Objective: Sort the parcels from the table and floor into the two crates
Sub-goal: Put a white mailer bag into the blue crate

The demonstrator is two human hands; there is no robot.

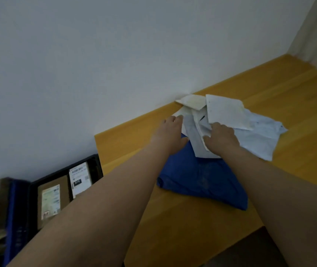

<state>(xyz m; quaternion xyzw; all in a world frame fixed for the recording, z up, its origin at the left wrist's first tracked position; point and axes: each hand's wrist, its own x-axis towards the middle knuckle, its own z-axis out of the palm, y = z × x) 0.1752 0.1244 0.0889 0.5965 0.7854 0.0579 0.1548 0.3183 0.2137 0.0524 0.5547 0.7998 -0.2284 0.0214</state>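
Observation:
A pile of soft mailer parcels lies on the yellow table [298,105] against the wall. A dark blue bag [202,180] sits nearest me, with grey-white bags [198,139] and a pale blue bag [259,139] behind it, and white envelopes [225,110] on top. My left hand [170,132] reaches over the blue bag, fingertips touching a grey-white bag's left edge. My right hand [221,137] grips the edge of a white parcel in the pile. Left of the table stand a black crate [94,166] and a blue crate [13,214], both holding labelled cardboard boxes.
A plain white wall runs behind the table and the crates. The table's left edge ends just beside the black crate. Bare yellow tabletop stretches to the right of the pile toward the corner of the room.

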